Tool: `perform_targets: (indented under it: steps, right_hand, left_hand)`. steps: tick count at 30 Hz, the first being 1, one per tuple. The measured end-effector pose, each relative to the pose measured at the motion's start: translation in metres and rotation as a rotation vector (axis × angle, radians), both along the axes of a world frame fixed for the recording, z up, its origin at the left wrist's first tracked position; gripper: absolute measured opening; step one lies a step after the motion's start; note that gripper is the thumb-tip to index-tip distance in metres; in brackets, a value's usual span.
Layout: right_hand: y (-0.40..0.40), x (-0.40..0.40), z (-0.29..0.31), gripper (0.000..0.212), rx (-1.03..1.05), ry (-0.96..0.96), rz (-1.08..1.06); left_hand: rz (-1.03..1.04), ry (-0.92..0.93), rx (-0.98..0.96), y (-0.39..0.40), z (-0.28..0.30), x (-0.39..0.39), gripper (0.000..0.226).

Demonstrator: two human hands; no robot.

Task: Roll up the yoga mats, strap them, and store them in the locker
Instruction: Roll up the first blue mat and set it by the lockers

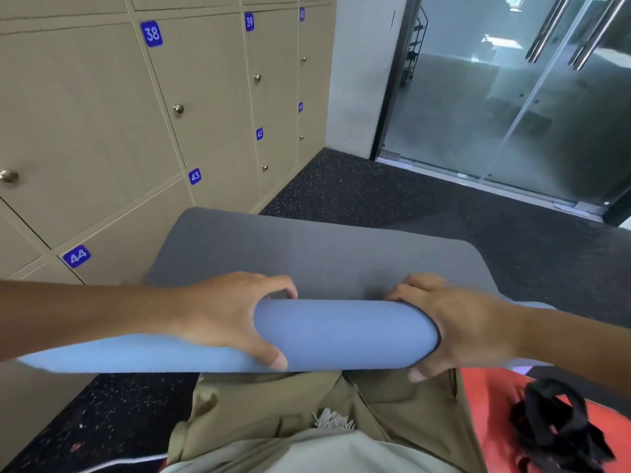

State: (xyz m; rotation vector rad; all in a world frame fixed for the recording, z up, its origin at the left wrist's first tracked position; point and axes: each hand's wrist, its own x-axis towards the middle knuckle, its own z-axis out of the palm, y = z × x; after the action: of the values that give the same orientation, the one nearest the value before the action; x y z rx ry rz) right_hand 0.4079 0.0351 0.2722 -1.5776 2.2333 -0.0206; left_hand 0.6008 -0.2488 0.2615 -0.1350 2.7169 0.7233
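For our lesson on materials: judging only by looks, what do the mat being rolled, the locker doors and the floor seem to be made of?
Mat: likely foam or rubber, matte, blue outside and grey inside; it curls thickly without creasing.
Locker doors: apparently beige laminate or painted board, with a faint grain and metal-looking knobs.
Floor: probably rubber gym flooring, black with pale speckles.

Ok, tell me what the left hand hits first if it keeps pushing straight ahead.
The left hand grips the blue roll, fingers pointing forward. Straight ahead it would meet the flat unrolled grey mat, then probably dark floor; the lockers sit leftward, though depth is unclear.
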Motion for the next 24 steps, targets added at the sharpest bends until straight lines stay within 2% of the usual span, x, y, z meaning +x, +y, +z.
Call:
perform_targets:
  steps: [2, 5, 9, 11, 15, 17, 21, 24]
  right_hand:
    - [-0.003, -0.003, -0.001, 0.09, -0.01, 0.016, 0.017]
    - [-0.008, -0.007, 0.002, 0.092, -0.01, 0.082, 0.033]
    - [-0.012, -0.012, 0.007, 0.08, -0.01, -0.013, -0.034]
    - [-0.013, -0.016, 0.009, 0.069, -0.008, -0.094, -0.064]
    - [-0.011, -0.026, 0.009, 0.055, -0.001, -0.223, -0.121]
    - [-0.008, -0.026, 0.007, 0.062, 0.034, -0.081, -0.063]
    - [-0.006, -0.019, -0.004, 0.104, -0.055, 0.316, 0.043]
    - [-0.007, -0.018, -0.018, 0.101, -0.194, 0.377, 0.04]
  left_hand:
    - [-0.014, 0.022, -0.004, 0.0, 0.002, 0.004, 0.064]
    - [-0.037, 0.073, -0.233, 0.004, 0.003, 0.013, 0.062]
    - [-0.066, 0.186, -0.438, 0.013, -0.004, 0.027, 0.081]
    - [-0.068, 0.203, -0.457, 0.015, -0.011, 0.028, 0.089]
    - [-0.054, 0.176, -0.338, 0.004, -0.015, 0.014, 0.077]
    - [-0.042, 0.122, -0.237, -0.003, -0.011, 0.004, 0.069]
    - [-0.025, 0.011, -0.006, -0.019, -0.012, -0.013, 0.06]
    - [-0.015, -0.064, 0.172, -0.031, -0.012, -0.027, 0.053]
